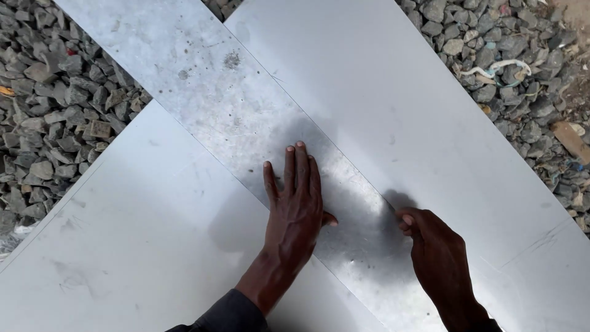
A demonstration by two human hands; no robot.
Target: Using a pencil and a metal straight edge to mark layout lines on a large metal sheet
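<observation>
On three flat metal sheets (153,246), left hand (296,206) presses flat, fingers together; right hand (433,246) at four o'clock pinches the speckled sheet's (215,92) edge.

Grey crushed-stone ground (55,104) in daylight, strewn with a wood scrap (571,140) and pale cord (501,66) at right.

no packages, labels, signs or screens show anywhere in this view.

Head camera looks steeply down, close over metal sheets (184,246) on gravel (55,104).
</observation>
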